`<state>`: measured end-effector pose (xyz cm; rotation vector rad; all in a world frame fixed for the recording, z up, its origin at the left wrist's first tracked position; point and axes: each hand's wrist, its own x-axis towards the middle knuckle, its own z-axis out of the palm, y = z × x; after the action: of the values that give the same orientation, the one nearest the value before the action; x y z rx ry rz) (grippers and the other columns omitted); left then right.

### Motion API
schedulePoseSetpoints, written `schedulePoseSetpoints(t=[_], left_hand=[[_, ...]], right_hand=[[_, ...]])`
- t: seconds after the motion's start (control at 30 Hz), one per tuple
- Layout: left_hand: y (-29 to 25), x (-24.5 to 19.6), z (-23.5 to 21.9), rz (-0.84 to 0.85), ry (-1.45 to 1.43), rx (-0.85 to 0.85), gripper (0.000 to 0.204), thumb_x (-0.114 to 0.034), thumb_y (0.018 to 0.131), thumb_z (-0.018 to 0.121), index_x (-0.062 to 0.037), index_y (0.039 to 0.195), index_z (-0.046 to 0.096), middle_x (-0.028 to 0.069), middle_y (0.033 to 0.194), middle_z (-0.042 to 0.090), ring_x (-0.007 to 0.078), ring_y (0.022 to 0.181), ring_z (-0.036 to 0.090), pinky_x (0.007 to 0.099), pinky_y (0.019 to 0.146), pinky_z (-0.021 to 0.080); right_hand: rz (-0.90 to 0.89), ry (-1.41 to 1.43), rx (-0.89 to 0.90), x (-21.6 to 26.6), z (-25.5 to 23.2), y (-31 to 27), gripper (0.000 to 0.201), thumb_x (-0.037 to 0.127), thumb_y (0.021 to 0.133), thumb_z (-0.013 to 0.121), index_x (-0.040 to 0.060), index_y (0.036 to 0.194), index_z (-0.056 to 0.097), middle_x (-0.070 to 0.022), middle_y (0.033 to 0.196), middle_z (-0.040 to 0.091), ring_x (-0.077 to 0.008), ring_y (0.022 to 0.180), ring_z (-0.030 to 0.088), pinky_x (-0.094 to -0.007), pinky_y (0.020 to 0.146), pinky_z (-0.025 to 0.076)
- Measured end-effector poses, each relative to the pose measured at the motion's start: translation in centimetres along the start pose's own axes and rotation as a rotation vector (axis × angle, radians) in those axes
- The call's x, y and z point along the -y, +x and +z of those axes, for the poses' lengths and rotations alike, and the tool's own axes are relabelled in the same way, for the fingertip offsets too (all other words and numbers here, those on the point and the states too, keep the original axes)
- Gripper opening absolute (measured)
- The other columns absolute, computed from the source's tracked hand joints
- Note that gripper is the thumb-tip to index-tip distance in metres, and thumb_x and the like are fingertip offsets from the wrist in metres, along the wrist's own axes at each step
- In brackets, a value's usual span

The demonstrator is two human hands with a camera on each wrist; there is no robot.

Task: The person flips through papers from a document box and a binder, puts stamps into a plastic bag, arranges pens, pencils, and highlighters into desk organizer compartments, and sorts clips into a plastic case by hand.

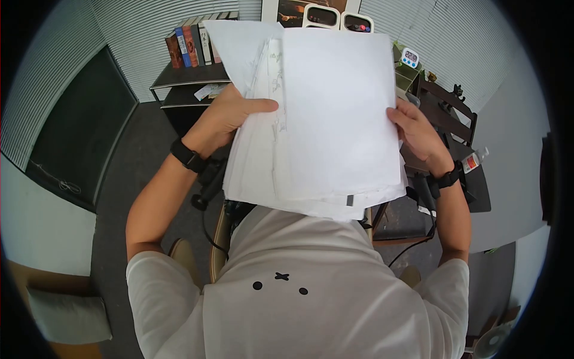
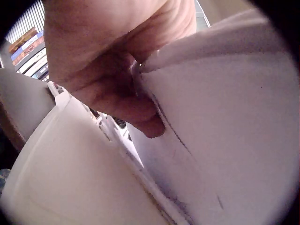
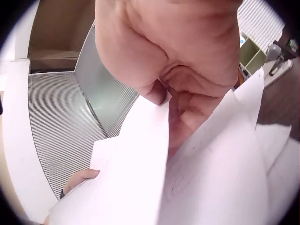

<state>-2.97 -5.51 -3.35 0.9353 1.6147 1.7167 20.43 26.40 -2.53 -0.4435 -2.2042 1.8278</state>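
Observation:
A loose stack of white paper sheets (image 1: 341, 113) is held up in front of the person's chest, its edges uneven and fanned at the left and bottom. The left hand (image 1: 233, 116) grips the stack's left side, thumb on the front and fingers behind. At the right edge the right hand (image 1: 418, 128) pinches the sheets, thumb in front. In the right wrist view the paper (image 3: 136, 154) splits into separate layers around the right hand (image 3: 173, 51). The left wrist view shows the left hand's fingers (image 2: 145, 124) between parted sheets. Pencil-like marks show on some inner sheets.
Behind the paper, a dark shelf (image 1: 185, 75) carries a row of books (image 1: 191, 42). To the right are a small digital timer (image 1: 409, 57), a clear bottle (image 1: 475, 160) and a dark desk (image 1: 478, 191). A cushion (image 1: 69, 314) lies at lower left.

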Motion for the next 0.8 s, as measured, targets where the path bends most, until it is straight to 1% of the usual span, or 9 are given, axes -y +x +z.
schedulePoseSetpoints(t=[0.13, 0.23, 0.33, 0.4, 0.57, 0.63, 0.67, 0.73, 0.8], left_hand=[[-0.7, -1.8, -1.3, 0.005, -0.008, -0.058, 0.075, -0.01, 0.089, 0.083, 0.0062, 0.152, 0.046, 0.0197, 0.137, 0.067, 0.0271, 0.118, 0.07, 0.0384, 0.098, 0.06], [-2.0, -3.4, -2.0, 0.073, 0.026, -0.196, 0.07, -0.012, 0.09, 0.082, 0.0064, 0.149, 0.05, 0.0192, 0.133, 0.068, 0.026, 0.115, 0.071, 0.0359, 0.095, 0.061], [-3.4, -5.2, -3.8, 0.105, 0.022, -0.283, 0.066, -0.015, 0.088, 0.084, 0.0084, 0.144, 0.056, 0.0209, 0.127, 0.071, 0.0253, 0.103, 0.075, 0.0347, 0.089, 0.063], [-4.5, -6.2, -5.3, 0.145, -0.005, -0.374, 0.07, -0.013, 0.089, 0.082, 0.0117, 0.146, 0.05, 0.0271, 0.125, 0.07, 0.0299, 0.1, 0.078, 0.0367, 0.083, 0.067], [-5.4, -6.7, -6.8, 0.181, -0.068, -0.341, 0.074, -0.013, 0.089, 0.081, 0.0116, 0.15, 0.046, 0.0288, 0.125, 0.07, 0.0298, 0.099, 0.078, 0.0371, 0.081, 0.068], [-5.4, -6.7, -6.5, 0.187, -0.083, -0.34, 0.075, -0.012, 0.089, 0.08, 0.0117, 0.15, 0.045, 0.0291, 0.125, 0.069, 0.03, 0.099, 0.078, 0.0374, 0.08, 0.068], [-5.4, -6.8, -5.9, 0.21, -0.089, -0.342, 0.075, -0.013, 0.089, 0.081, 0.0114, 0.15, 0.046, 0.0291, 0.124, 0.07, 0.0304, 0.098, 0.078, 0.037, 0.08, 0.068], [-5.3, -6.8, -5.2, 0.224, -0.101, -0.345, 0.075, -0.013, 0.089, 0.081, 0.0112, 0.15, 0.046, 0.029, 0.124, 0.07, 0.0307, 0.096, 0.079, 0.0366, 0.08, 0.068], [-5.1, -6.5, -5.0, 0.26, -0.099, -0.316, 0.07, -0.014, 0.09, 0.08, 0.0098, 0.148, 0.05, 0.0268, 0.122, 0.072, 0.0299, 0.095, 0.079, 0.0365, 0.079, 0.068]], right_hand=[[-0.068, -0.116, -0.107, 0.0, -3.6, 0.4, 0.037, 0.018, 0.108, 0.051, -0.0035, 0.135, 0.064, 0.0001, 0.098, 0.071, -0.0065, 0.081, 0.061, -0.0262, 0.075, 0.051], [-0.272, -0.326, -0.28, -1.2, -5.0, 0.8, 0.035, 0.014, 0.105, 0.049, -0.0067, 0.128, 0.066, -0.0016, 0.096, 0.07, -0.0066, 0.079, 0.059, -0.0258, 0.072, 0.05], [-0.178, -0.459, -0.279, -2.8, -7.1, 1.3, 0.033, 0.012, 0.103, 0.052, -0.0073, 0.125, 0.068, -0.0026, 0.094, 0.07, -0.0073, 0.078, 0.059, -0.027, 0.071, 0.05], [-0.181, -0.515, -0.255, -3.3, -6.8, 1.5, 0.031, 0.011, 0.103, 0.054, -0.0082, 0.122, 0.069, -0.0028, 0.092, 0.069, -0.0078, 0.076, 0.058, -0.0276, 0.07, 0.05], [-0.274, -0.551, -0.214, -2.5, -4.7, 1.5, 0.024, 0.009, 0.099, 0.062, -0.0094, 0.113, 0.068, -0.0059, 0.085, 0.066, -0.0114, 0.07, 0.056, -0.0313, 0.066, 0.049], [-0.236, -0.865, -0.27, -1.4, -4.8, 1.7, 0.023, 0.009, 0.097, 0.067, -0.0073, 0.113, 0.068, -0.0105, 0.086, 0.067, -0.0142, 0.074, 0.06, -0.0329, 0.072, 0.052], [-0.232, -0.866, -0.271, -1.1, -4.5, 1.3, 0.023, 0.009, 0.097, 0.067, -0.0073, 0.113, 0.068, -0.0105, 0.086, 0.067, -0.0142, 0.074, 0.06, -0.0329, 0.072, 0.052], [-0.668, -1.106, -0.527, -0.7, -2.9, 0.3, 0.025, 0.011, 0.095, 0.071, -0.0047, 0.113, 0.067, -0.0124, 0.086, 0.065, -0.0152, 0.078, 0.06, -0.0339, 0.074, 0.052], [-0.604, -1.052, -0.474, 1.3, -1.8, -0.8, 0.025, 0.016, 0.097, 0.071, -0.0033, 0.112, 0.067, -0.01, 0.087, 0.065, -0.0134, 0.08, 0.06, -0.0322, 0.073, 0.051]])
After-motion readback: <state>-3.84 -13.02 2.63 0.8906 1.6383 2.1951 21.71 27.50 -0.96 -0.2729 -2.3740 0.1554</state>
